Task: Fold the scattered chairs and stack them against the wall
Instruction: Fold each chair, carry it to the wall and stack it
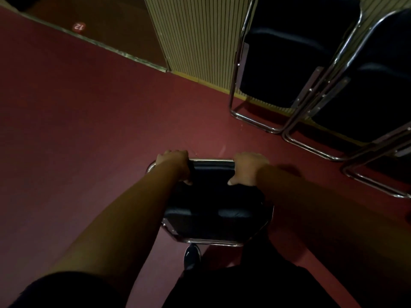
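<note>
chair in hand: a chair [213,196] with black padding and a chrome tube frame, low in the middle of the view, directly in front of the person and over the dark red floor [89,130]
its long axis: goes from the top rail, on the side far from the person, down to the lower chrome bar just beside the person's shoe [191,256]; it is seen from above, so it looks shortened
its direction: the top rail lies left to right across the view and the padded side is turned toward the camera; if the chair is completely folded, or if it touches the floor, i cannot tell
left hand: the left hand [173,165] grips the left end of the top rail, fingers curled over the far side, thumb on the near side against the padding
right hand: the right hand [249,168] grips the right end of the same rail in the same way, fingers over the top, thumb pressed on the padding below
chairs at the wall: a first leaning chair [289,63] stands against the wall [200,41] in the upper right; a second leaning chair [367,96] overlaps it on the near side; of a third chair [378,170] only chrome tubes show at the right edge
their direction: the floor bars run diagonally, along the base of the wall
relation: the chair in hand is apart from this row, to the lower left of it
wall: pale panel with thin vertical slats, its base goes from upper left to lower right
also there: a round red marker [79,26] with the number 12, beyond a metal strip [100,43] in the floor
</note>
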Action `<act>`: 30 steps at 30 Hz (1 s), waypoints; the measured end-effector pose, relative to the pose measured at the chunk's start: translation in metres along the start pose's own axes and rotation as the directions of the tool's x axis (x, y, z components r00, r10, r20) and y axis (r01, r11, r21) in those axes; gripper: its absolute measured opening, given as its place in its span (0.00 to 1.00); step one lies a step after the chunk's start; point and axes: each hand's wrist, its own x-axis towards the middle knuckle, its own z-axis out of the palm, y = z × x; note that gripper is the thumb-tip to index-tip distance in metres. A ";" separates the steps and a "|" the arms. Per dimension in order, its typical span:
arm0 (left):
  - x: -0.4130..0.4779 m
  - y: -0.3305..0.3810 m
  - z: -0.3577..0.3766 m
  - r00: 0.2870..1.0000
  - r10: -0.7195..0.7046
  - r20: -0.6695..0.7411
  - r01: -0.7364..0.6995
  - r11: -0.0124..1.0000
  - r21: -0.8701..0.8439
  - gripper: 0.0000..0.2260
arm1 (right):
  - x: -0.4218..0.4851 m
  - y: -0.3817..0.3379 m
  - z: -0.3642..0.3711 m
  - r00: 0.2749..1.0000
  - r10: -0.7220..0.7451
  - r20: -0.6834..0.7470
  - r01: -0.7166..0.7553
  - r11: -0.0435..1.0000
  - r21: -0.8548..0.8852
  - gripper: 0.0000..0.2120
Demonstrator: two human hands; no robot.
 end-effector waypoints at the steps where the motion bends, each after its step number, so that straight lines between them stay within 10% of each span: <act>1: 0.007 0.016 -0.014 0.999 -0.026 0.040 0.026 1.000 0.016 0.41 | 0.006 0.013 -0.005 1.000 -0.002 0.026 0.002 1.000 0.002 0.37; 15: 0.086 0.171 -0.198 0.992 0.041 -0.119 -0.019 0.982 0.186 0.39 | 0.054 0.182 -0.136 0.993 0.115 0.039 -0.120 0.980 0.157 0.27; 30: 0.163 0.220 -0.275 0.915 0.315 -0.253 -0.192 0.891 0.412 0.41 | 0.091 0.238 -0.190 0.952 0.294 -0.080 -0.284 0.952 0.117 0.42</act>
